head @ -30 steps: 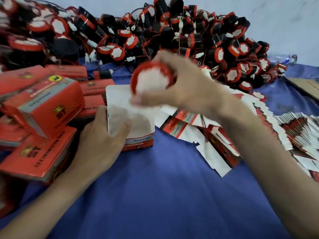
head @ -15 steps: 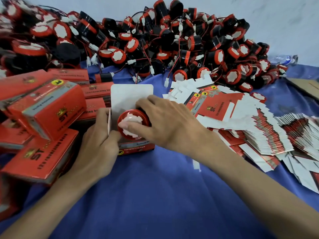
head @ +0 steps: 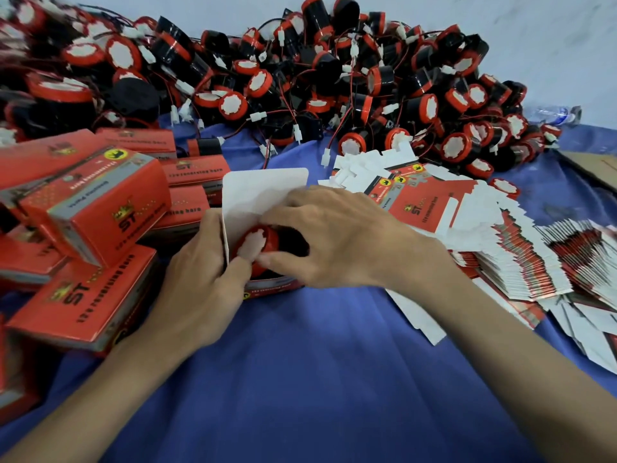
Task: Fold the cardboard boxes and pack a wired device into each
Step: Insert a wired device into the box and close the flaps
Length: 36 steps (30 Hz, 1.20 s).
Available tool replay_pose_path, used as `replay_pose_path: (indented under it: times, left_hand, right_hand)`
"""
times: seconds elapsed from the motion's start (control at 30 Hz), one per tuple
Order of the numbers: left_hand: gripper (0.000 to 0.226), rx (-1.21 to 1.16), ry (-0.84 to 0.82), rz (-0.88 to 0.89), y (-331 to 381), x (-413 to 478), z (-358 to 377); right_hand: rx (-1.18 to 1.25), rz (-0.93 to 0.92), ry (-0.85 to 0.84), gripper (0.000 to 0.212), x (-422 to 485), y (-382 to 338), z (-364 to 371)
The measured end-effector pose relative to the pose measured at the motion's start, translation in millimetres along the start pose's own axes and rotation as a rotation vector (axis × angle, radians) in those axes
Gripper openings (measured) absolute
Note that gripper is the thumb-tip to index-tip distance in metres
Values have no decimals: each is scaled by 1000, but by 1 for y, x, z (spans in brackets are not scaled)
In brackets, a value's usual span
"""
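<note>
At the middle of the blue-clothed counter [head: 300, 379], an open box [head: 267, 190] is lying with its white lid flap standing up toward 12 o'clock and its red printed front wall facing 6 o'clock. The right hand [head: 337, 242] is reaching in from 4 o'clock and curling its fingers and thumb round a wired device [head: 258, 242], a black drum with a red rim and a white face. The device is sitting partly inside the box mouth, with its white face turned toward 8 o'clock. The left hand [head: 200, 289] is coming in from 7 o'clock and gripping the box's left wall, its thumb lying against the device's red rim and its other fingers hidden behind the side flap. Both hands are sitting close together, almost touching over the box. From 9 to 11 o'clock, closed red boxes [head: 93, 212] are lying stacked and tilted, just beside the left hand. Across 10 to 2 o'clock, a heap of devices [head: 300, 78] with red and black wires and white plugs is resting against the pale wall [head: 500, 21]. From 1 to 4 o'clock, flat box blanks [head: 521, 262] are lying fanned out in overlapping rows near the right forearm. A clear plastic bottle [head: 551, 113] is lying at 2 o'clock behind the heap.
</note>
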<state>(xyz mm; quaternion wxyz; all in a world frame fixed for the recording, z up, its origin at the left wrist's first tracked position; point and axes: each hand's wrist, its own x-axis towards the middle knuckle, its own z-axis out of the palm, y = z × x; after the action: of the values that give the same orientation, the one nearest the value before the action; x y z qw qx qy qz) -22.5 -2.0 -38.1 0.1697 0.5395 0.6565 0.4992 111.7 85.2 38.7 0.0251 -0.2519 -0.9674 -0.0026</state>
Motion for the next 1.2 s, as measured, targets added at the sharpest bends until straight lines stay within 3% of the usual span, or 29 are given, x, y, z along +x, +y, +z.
replay_pose_path:
  times: [0.13, 0.3, 0.47, 0.6, 0.77, 0.97, 1.07, 1.2]
  left_hand:
    - [9, -17, 8, -18, 0, 1, 0]
    - [44, -125, -27, 22, -4, 2, -4]
    - [35, -73, -7, -38, -7, 3, -1]
    - [41, -16, 19, -83, -8, 5, 3]
    - [51, -52, 10, -126, -6, 5, 4]
    - [49, -142, -45, -125, -6, 6, 3]
    - [44, -131, -20, -150, -9, 7, 4]
    - [46, -141, -2, -184, -7, 8, 6]
  right_hand:
    - [-1, -2, -72, 45, -1, 6, -3]
    - [-24, 68, 38, 43, 3, -5, 1]
    - [-98, 71, -1, 37, 3, -9, 0]
    - [-181, 29, -75, 31, 3, -7, -4]
    - [-247, 56, 27, 21, 4, -16, 8]
    - [13, 73, -178, 24, -2, -1, -12]
    - [39, 109, -61, 27, -16, 6, -33]
    - [-34, 115, 138, 8, -22, 3, -41]
